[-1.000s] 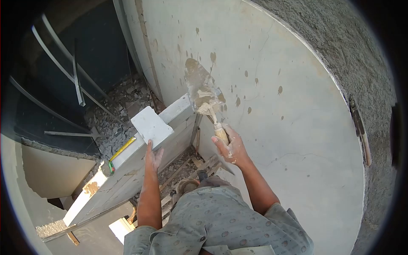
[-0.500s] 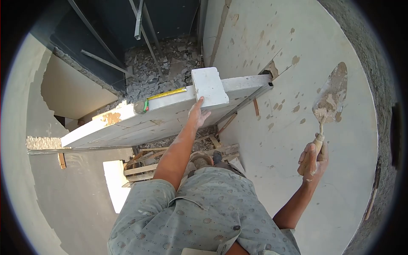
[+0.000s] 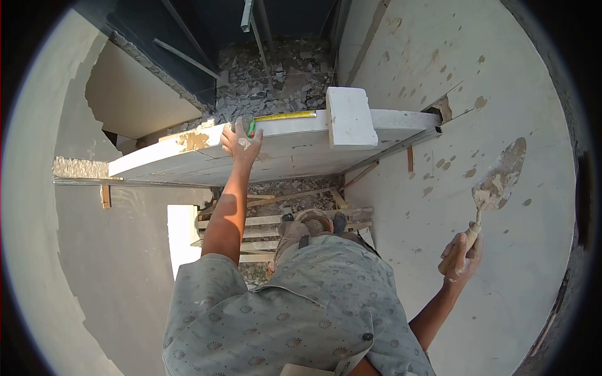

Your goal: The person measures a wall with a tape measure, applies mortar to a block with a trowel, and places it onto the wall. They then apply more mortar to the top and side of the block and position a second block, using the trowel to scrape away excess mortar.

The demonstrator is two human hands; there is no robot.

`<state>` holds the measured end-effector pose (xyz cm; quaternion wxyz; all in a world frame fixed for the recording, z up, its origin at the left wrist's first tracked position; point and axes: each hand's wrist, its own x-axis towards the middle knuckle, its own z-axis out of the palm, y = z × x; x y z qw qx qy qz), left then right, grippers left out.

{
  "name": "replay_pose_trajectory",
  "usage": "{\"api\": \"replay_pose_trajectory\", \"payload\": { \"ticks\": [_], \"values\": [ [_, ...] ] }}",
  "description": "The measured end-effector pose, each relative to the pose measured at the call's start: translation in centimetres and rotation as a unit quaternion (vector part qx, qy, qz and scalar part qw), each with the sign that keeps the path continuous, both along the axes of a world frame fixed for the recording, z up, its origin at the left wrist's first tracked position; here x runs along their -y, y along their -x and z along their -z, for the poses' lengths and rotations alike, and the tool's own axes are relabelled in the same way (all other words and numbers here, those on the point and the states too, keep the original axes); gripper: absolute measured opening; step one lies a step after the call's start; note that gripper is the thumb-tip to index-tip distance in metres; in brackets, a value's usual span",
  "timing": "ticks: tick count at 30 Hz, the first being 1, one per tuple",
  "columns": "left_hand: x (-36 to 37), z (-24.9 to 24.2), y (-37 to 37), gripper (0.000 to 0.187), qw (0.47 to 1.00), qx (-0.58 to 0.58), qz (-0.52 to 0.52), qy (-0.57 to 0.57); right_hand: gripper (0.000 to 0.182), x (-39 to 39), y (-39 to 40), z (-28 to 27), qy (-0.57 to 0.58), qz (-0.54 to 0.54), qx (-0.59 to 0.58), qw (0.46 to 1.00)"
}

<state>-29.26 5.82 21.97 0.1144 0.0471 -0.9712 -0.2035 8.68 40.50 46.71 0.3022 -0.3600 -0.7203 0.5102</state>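
Observation:
My left hand (image 3: 241, 145) is closed around the case of a tape measure (image 3: 285, 116) on top of the white block wall (image 3: 282, 130). Its yellow blade lies extended along the wall's top, reaching close to a loose white block (image 3: 351, 118). That block rests crosswise on the wall and overhangs the near side, with no hand on it. Off to the right, my right hand (image 3: 461, 257) grips the wooden handle of a trowel (image 3: 501, 175). Wet mortar clings to the trowel's blade, which points up and away.
Grey rubble (image 3: 276, 84) and metal profiles (image 3: 248, 15) lie beyond the wall. A plastered wall (image 3: 426, 175) spotted with mortar stands on the right. Beneath me are wooden planks (image 3: 251, 233), a bucket (image 3: 313, 218) and a white slab (image 3: 180, 235) to the left.
My left hand has left the white block and moved left onto the tape measure case. The block stays on the wall. My right hand still holds the trowel, and the view has shifted.

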Motion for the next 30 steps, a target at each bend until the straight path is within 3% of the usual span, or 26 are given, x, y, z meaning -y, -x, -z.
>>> {"api": "replay_pose_trajectory", "payload": {
  "ticks": [4,11,12,16,19,23,30],
  "values": [
    [1.8,1.5,5.3,0.075,0.98,0.162,0.114,0.01,0.04,2.4,2.3,0.4,0.002,-0.026,0.031,0.999],
    [3.5,2.7,7.7,0.065,0.975,0.201,0.078,-0.043,0.026,4.1,1.3,1.1,-0.013,-0.034,0.065,0.997],
    [3.5,2.0,7.5,0.064,0.988,0.135,0.066,-0.034,0.025,4.3,0.8,1.3,-0.017,-0.028,0.072,0.997],
    [1.8,-3.6,5.9,0.056,0.972,0.172,0.155,-0.046,0.029,4.6,-0.9,3.4,0.016,0.01,0.087,0.996],
    [-0.3,-2.9,7.0,0.05,0.942,0.197,0.265,-0.054,0.025,5.2,0.2,4.0,0.055,0.018,0.059,0.997],
    [-4.6,-5.3,6.8,0.041,0.906,0.313,0.286,-0.016,0.027,5.0,1.0,6.0,0.054,-0.037,0.053,0.996],
    [-7.4,-5.5,7.9,0.026,0.869,0.355,0.343,-0.011,0.044,5.6,2.3,7.4,0.086,-0.076,0.164,0.98]
  ]
}}
